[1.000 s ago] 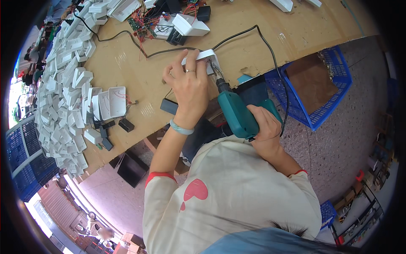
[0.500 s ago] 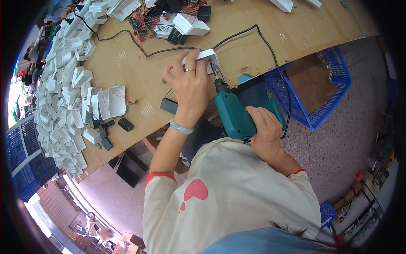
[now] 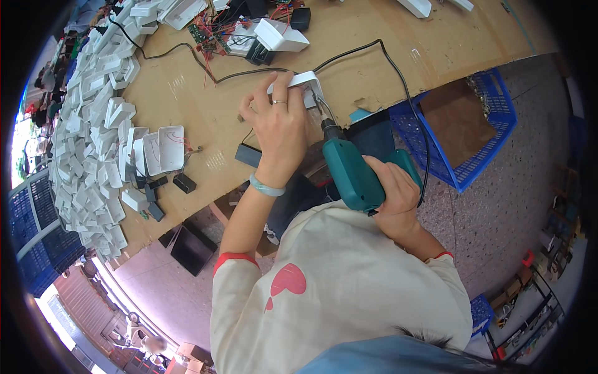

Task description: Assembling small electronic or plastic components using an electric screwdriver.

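Note:
My left hand [image 3: 278, 118] is closed on a white plastic case [image 3: 304, 79] at the table's near edge, its open side facing right. My fingers lie over the case's far and left side and hide part of it. My right hand [image 3: 397, 190] grips a green power screwdriver [image 3: 353, 173] by its handle. The tool points up and left, with its bit [image 3: 322, 107] close to the opening of the case. Whether the tip touches the case I cannot make out. A black cord runs from the tool across the table.
A big heap of white plastic cases [image 3: 93, 149] covers the table's left side. Circuit boards with red wires [image 3: 212, 34] lie at the back. Near my left forearm is a black box [image 3: 248, 155]. A blue crate [image 3: 464, 174] holding cardboard stands right of the table.
My right hand and the green screwdriver have shifted slightly right and back toward me, drawing the bit away from the case. My left hand and the case stay nearly still.

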`<move>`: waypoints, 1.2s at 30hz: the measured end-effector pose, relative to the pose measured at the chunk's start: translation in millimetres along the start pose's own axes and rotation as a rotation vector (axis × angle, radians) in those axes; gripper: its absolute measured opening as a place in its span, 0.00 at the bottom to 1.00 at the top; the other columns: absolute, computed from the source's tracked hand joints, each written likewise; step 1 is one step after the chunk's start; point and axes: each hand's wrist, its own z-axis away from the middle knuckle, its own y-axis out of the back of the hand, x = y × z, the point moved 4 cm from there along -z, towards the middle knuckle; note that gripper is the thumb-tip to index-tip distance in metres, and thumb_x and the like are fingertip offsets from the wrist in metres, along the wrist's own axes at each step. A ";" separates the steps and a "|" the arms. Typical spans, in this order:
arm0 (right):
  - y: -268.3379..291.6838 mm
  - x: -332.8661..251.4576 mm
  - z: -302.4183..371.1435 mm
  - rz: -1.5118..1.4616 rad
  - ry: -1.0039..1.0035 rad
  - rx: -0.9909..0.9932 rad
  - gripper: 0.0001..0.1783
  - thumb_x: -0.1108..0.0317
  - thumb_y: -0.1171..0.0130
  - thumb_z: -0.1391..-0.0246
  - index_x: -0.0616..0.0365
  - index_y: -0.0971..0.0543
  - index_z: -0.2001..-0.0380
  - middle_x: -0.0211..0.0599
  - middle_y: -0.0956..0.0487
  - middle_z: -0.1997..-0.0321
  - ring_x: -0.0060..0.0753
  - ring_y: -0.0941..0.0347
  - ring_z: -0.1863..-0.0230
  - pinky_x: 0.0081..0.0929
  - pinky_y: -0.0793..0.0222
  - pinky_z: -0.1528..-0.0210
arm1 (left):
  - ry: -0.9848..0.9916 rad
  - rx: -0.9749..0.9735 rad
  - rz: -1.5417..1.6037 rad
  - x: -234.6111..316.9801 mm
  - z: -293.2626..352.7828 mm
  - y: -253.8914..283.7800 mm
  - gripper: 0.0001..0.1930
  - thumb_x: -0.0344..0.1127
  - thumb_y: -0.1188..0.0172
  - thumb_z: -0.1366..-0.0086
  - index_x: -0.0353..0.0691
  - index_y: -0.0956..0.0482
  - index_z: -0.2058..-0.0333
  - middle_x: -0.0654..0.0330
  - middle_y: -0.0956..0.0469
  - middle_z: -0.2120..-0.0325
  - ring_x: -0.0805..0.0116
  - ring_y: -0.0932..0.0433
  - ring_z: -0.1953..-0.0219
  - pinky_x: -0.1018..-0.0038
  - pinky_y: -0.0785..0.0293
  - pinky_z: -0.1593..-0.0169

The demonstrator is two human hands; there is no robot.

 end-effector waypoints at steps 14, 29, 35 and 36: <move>26.5 26.5 6.3 -0.216 -0.115 0.251 0.19 0.79 0.29 0.46 0.65 0.20 0.51 0.42 0.15 0.62 0.30 0.16 0.62 0.26 0.22 0.57 | -0.013 -0.044 0.126 -10.1 -2.6 3.9 0.11 0.34 0.32 0.39 0.39 0.18 0.59 0.57 0.22 0.47 0.55 0.28 0.42 0.52 0.39 0.41; 23.6 24.3 -11.3 -0.175 -0.072 0.318 0.15 0.75 0.30 0.42 0.64 0.20 0.53 0.39 0.17 0.66 0.29 0.20 0.68 0.26 0.24 0.63 | 0.208 -0.045 -0.303 -153.9 84.7 60.9 0.14 0.36 0.31 0.38 0.38 0.20 0.56 0.52 0.28 0.38 0.47 0.28 0.40 0.54 0.34 0.40; 25.9 23.1 -17.8 -0.220 -0.073 0.319 0.13 0.75 0.30 0.41 0.64 0.20 0.55 0.39 0.18 0.66 0.30 0.21 0.69 0.28 0.25 0.64 | 0.190 -0.071 -0.466 -179.8 59.3 82.0 0.15 0.40 0.27 0.41 0.44 0.18 0.58 0.52 0.27 0.39 0.44 0.36 0.33 0.45 0.44 0.34; 26.2 28.3 -15.3 -0.194 -0.082 0.336 0.12 0.75 0.30 0.41 0.64 0.21 0.56 0.38 0.18 0.67 0.29 0.21 0.69 0.27 0.26 0.65 | 0.227 -0.081 -0.388 -166.2 44.9 84.3 0.18 0.42 0.25 0.44 0.44 0.18 0.58 0.51 0.27 0.39 0.43 0.37 0.32 0.45 0.43 0.35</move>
